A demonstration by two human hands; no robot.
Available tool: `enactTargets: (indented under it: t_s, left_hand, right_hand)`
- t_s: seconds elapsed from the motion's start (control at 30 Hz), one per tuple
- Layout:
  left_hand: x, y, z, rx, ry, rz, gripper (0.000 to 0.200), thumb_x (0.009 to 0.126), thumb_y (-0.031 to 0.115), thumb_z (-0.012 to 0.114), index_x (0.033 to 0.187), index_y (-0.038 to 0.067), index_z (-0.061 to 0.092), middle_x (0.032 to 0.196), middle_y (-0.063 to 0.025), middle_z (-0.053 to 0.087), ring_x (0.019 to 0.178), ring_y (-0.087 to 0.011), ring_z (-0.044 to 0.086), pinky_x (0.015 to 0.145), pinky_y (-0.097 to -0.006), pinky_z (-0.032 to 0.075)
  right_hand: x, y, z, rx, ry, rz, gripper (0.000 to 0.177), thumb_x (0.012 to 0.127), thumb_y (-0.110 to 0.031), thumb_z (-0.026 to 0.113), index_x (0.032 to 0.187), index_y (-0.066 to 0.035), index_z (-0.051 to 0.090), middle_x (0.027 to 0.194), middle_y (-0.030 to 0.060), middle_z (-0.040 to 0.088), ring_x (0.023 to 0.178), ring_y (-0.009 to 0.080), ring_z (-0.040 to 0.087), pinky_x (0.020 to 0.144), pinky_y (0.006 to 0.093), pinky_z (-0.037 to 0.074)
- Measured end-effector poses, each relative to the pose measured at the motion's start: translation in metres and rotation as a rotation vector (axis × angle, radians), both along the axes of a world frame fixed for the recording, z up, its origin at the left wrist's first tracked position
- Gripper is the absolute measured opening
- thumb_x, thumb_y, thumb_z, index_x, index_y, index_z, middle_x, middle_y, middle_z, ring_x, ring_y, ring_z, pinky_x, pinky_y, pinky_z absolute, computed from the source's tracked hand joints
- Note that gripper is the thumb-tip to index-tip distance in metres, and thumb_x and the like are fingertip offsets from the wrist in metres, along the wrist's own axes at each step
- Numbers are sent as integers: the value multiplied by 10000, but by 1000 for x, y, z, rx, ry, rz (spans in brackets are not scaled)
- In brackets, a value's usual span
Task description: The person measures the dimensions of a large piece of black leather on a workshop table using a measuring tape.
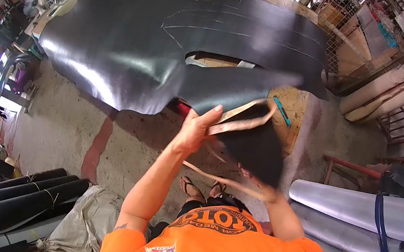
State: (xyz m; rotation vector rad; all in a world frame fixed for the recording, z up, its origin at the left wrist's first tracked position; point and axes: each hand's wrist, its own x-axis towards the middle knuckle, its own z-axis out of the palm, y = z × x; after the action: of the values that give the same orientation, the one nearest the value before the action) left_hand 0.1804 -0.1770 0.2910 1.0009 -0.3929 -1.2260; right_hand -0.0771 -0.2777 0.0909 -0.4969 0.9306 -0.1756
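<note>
My left hand (199, 128) is raised in front of me, its fingers closed on the folded edge of a cut piece of black leather (255, 143) with a tan underside. My right hand (262, 189) grips the lower edge of the same piece and is mostly hidden behind it. A thin tan strip (215, 176) runs between the two hands. Beyond them, a large black leather hide (163, 38) marked with faint chalk lines lies spread over a wooden table (293, 101), with a curved section cut out of its near edge.
A teal-handled tool (282, 111) lies on the table's bare corner. Grey material rolls (360, 208) are stacked at the right and black rolls (22, 197) at the lower left beside a sack (82, 223). A wire rack (368, 42) stands behind. My sandalled feet (193, 188) are on concrete floor.
</note>
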Motion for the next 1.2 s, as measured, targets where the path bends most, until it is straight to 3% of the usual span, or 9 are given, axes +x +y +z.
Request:
enactTargets:
  t_s: [0.03, 0.23, 0.5, 0.57, 0.67, 0.77, 0.93, 1.07, 1.2]
  left_hand:
    - [-13, -15, -18, 88, 28, 1, 269, 967, 378, 601, 954, 111, 625, 733, -17, 627, 543, -119, 574, 422, -241, 369]
    - [-114, -27, -139, 169, 813, -189, 391, 971, 511, 543, 801, 161, 586, 568, 22, 422, 388, -110, 245, 420, -270, 225]
    - [-136, -7, -192, 614, -34, -580, 482, 959, 489, 585, 788, 40, 626, 565, -31, 534, 392, -123, 411, 374, -273, 296]
    - [-124, 16, -151, 669, -159, -861, 478, 932, 476, 628, 799, 18, 663, 588, -21, 567, 445, -102, 463, 391, -267, 326]
    - [-84, 41, -153, 358, -450, -1080, 430, 924, 415, 654, 785, 9, 671, 602, 4, 573, 492, -77, 447, 405, -271, 328]
    - [-9, 63, -117, 272, -415, -1099, 363, 918, 347, 672, 756, 23, 652, 600, 21, 482, 564, -89, 437, 518, -301, 395]
    - [124, 116, -84, 47, -972, -849, 350, 901, 295, 663, 883, -54, 666, 846, -159, 641, 774, -254, 618, 688, -384, 476]
    - [221, 154, -54, 4, -1367, -577, 304, 925, 260, 617, 890, -41, 638, 892, -215, 657, 818, -379, 639, 697, -428, 484]
    - [279, 148, 11, 36, -1028, -619, 272, 932, 240, 608, 887, -28, 621, 774, -212, 654, 718, -393, 637, 634, -438, 473]
  right_hand:
    - [-8, -4, 12, -61, -115, 300, 387, 1039, -372, 430, 1192, -61, 603, 878, -8, 642, 597, 85, 486, 557, 220, 409]
    - [-68, -7, -20, -27, -350, -315, 312, 992, -336, 474, 1040, -63, 617, 769, 38, 613, 542, 127, 493, 486, 269, 403]
    - [-198, 40, -156, 26, 233, -341, 293, 925, -339, 572, 916, -60, 661, 577, 69, 546, 471, 181, 498, 439, 315, 376]
    - [-202, 67, -166, -393, 917, 117, 360, 879, -383, 596, 890, -37, 696, 585, 126, 609, 551, 244, 601, 526, 373, 467]
    - [-209, 108, -177, -678, 1130, 755, 455, 843, -389, 529, 967, 5, 720, 1045, 243, 682, 992, 366, 665, 875, 462, 504]
    - [-192, 137, -202, -863, 987, 1222, 368, 842, -310, 574, 959, 7, 721, 998, 222, 703, 945, 356, 677, 864, 449, 517]
    - [-44, 172, -112, -356, 1084, 544, 229, 863, -239, 644, 869, -22, 718, 804, 110, 719, 785, 234, 682, 720, 378, 527]
    - [119, 152, -41, -1086, 546, 264, 252, 891, -269, 653, 892, -20, 689, 781, 76, 713, 693, 151, 640, 653, 328, 510]
    - [302, 134, 125, -1122, 65, 164, 247, 980, -230, 601, 1030, 3, 666, 782, 12, 617, 686, 67, 531, 630, 237, 455]
